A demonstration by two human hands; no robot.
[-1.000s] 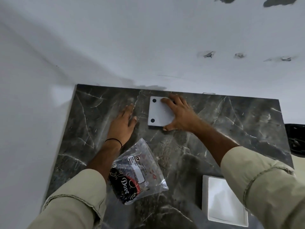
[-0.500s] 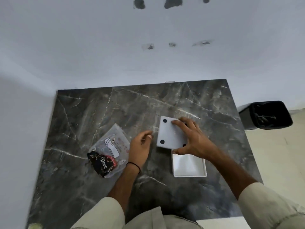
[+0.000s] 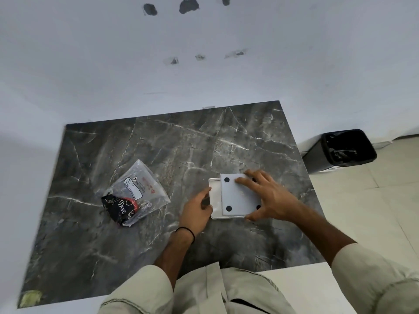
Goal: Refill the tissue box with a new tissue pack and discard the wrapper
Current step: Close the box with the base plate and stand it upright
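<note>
Head view: right hand, fingers spread, presses the base onto the box near the table's right edge; left hand, loosely curled, steadies the box's side for alignment. Wrapper lies apart, leftward.

table top: dark grey marble-look slab, white veins, smooth, faint sheen. tissue box base: white, smooth, matt, probably plastic; dark round pads at its corners. tray-like box shell beneath it: same white matt finish. wrapper: thin clear plastic film, crinkled, glossy, with a black printed patch and a white label. bin: black, smooth, lined with shiny dark film. wall: matt white paint, chipped. sleeves: beige woven cloth, matt.
</note>
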